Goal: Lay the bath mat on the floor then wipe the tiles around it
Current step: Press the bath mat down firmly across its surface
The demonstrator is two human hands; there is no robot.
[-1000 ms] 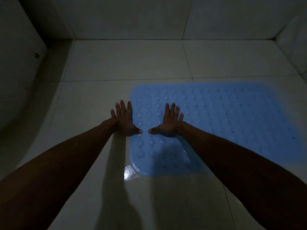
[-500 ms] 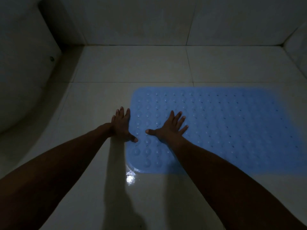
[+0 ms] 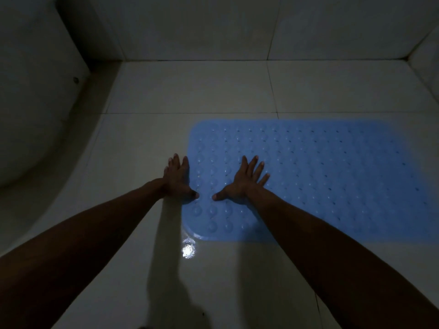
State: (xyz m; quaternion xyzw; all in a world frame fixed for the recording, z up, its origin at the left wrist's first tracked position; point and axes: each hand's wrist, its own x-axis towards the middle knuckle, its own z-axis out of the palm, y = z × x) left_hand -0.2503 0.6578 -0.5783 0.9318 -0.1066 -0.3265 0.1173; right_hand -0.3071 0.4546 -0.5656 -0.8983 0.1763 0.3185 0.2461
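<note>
Mat, light blue rubber bath mat with rounded corners and bumps (image 3: 320,181), flat on pale glossy floor tiles (image 3: 190,91), centre-right of frame. Right hand (image 3: 244,184) lies palm-down on its left end, fingers spread straight, gripping nothing. Left hand (image 3: 177,179) flat at mat's left edge, fingers straight together, thumb on mat. White curved fixture (image 3: 31,103) upper left.

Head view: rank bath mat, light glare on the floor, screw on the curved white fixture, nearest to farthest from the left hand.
1. bath mat: touching, the left hand lies along its left edge, thumb on it.
2. light glare: on the floor tiles, just below the hand, near the mat's corner.
3. screw: far upper left, on the curved white fixture.
</note>
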